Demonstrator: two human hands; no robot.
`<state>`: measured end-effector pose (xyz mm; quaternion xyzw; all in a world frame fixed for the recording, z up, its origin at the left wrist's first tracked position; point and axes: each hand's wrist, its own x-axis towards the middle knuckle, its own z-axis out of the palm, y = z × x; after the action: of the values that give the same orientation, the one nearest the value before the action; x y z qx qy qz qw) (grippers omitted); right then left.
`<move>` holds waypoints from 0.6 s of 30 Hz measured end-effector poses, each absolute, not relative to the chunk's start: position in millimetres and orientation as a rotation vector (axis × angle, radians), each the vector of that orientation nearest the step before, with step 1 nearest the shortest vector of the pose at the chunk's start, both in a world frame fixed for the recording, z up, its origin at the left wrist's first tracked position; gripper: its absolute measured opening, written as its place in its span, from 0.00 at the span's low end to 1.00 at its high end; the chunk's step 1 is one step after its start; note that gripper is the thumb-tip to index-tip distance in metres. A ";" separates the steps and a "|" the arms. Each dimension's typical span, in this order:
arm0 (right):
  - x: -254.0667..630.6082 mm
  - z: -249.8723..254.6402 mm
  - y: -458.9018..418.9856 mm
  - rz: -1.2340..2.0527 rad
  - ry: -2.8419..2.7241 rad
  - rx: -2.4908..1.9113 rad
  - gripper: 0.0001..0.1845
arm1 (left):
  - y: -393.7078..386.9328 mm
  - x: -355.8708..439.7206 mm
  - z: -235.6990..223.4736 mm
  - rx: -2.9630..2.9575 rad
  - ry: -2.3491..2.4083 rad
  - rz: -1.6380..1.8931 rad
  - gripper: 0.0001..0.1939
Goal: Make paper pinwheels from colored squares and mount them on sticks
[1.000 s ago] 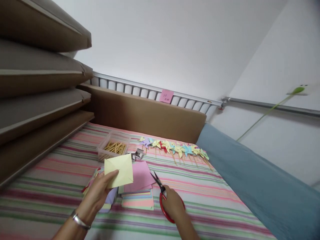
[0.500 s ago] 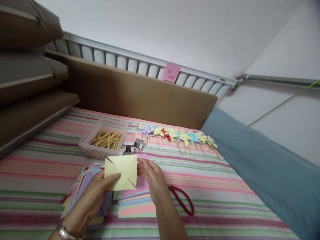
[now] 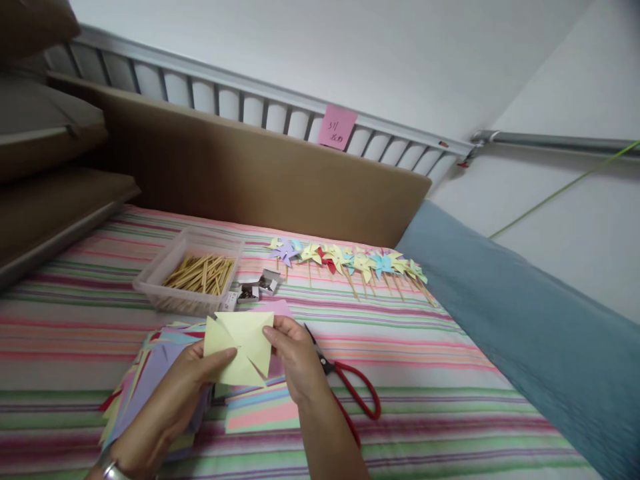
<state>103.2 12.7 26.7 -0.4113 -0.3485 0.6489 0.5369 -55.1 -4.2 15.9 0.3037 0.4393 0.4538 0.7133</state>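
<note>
A pale yellow square of paper (image 3: pixel 245 333), slit diagonally from its corners, is held up between both hands. My left hand (image 3: pixel 193 373) grips its lower left part, thumb lying near the centre. At the right edge, my right hand (image 3: pixel 293 350) pinches the paper between thumb and fingers. Red-handled scissors (image 3: pixel 367 393) lie on the cloth just right of my right forearm, which covers part of them. Beneath the hands sit a stack of coloured paper sheets (image 3: pixel 263 413) and, to the left, a looser pile of coloured paper (image 3: pixel 150 380), both partly hidden.
A clear plastic box (image 3: pixel 150 277) holds many thin wooden sticks. Small open boxes (image 3: pixel 249 292) of dark bits stand beside it. Several paper pinwheels (image 3: pixel 363 263) on sticks lie in a row farther back. A brown board (image 3: pixel 250 177) rises behind the striped cloth (image 3: pixel 430 427).
My right hand has put the scissors down on the cloth and taken hold of the yellow paper's right edge. The view has shifted, bringing the table's things closer.
</note>
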 end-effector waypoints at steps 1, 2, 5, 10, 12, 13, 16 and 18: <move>103.2 26.2 12.6 1.542 -0.832 -0.988 0.15 | -4.5 -55.0 15.8 0.672 0.971 1.007 0.19; 103.3 25.9 12.4 1.544 -0.834 -0.995 0.15 | -4.9 -54.9 16.0 0.671 0.965 1.007 0.19; 103.3 26.7 11.2 1.557 -0.850 -0.991 0.16 | -6.4 -54.8 18.5 0.661 0.960 1.023 0.19; 100.5 27.6 8.7 1.541 -0.867 -0.991 0.16 | -7.6 -54.3 21.9 0.636 0.943 1.057 0.19; 99.5 26.8 8.0 1.511 -0.876 -1.010 0.15 | -7.4 -53.8 20.7 0.649 0.926 1.054 0.18; 99.4 26.4 7.8 1.496 -0.891 -1.018 0.14 | -7.2 -53.6 19.5 0.657 0.922 1.049 0.18; 101.2 27.4 7.7 1.378 -1.045 -1.077 0.09 | -5.9 -53.0 14.9 0.671 0.925 1.042 0.18; 104.0 30.6 7.2 1.091 -1.250 -1.162 0.06 | -4.1 -52.5 12.0 0.681 0.962 1.098 0.17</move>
<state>104.0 7.2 30.6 -0.4867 -0.5236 0.4568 0.5295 -52.5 -4.1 12.0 0.3050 0.4307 0.4917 0.6926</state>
